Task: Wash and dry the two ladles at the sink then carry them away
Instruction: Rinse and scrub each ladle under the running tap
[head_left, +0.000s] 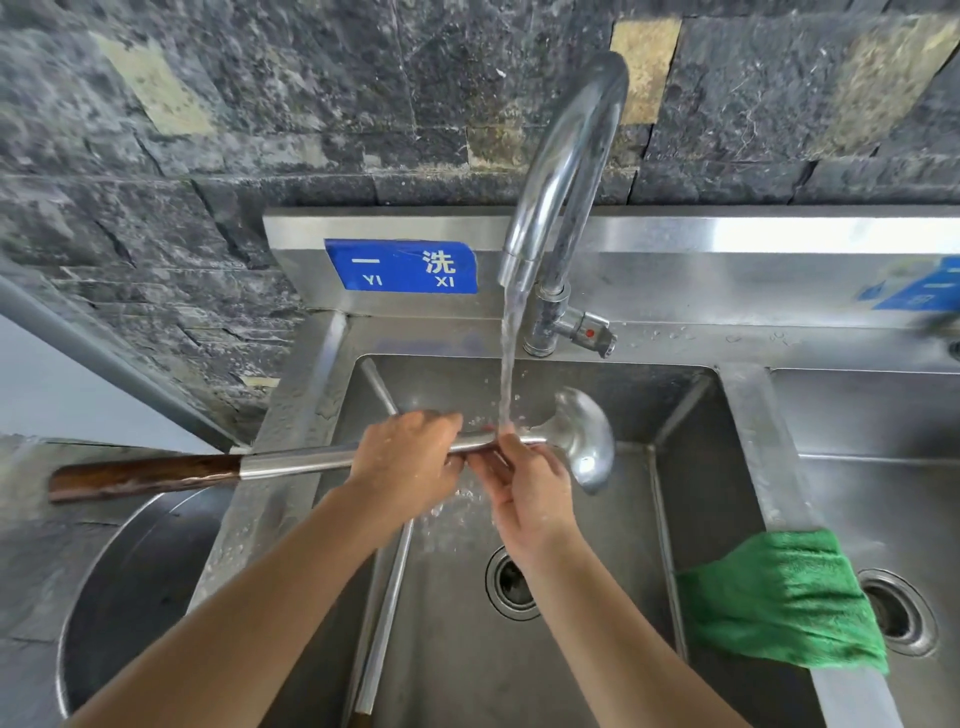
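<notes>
A long steel ladle (584, 441) with a dark wooden handle end lies level across the left sink basin (691, 493), bowl to the right, under running water from the tap (566, 171). My left hand (410, 462) grips its steel shaft from above. My right hand (524, 488) holds the shaft near the bowl, fingers wrapped round it where the stream lands. A second ladle's shaft (384, 613) lies in the basin below my left forearm; its bowl is hidden.
A green cloth (779, 603) hangs over the divider between the two basins. A large round steel basin (135, 587) sits on the counter at the left. A second sink basin (878, 467) lies to the right. A dark stone wall stands behind.
</notes>
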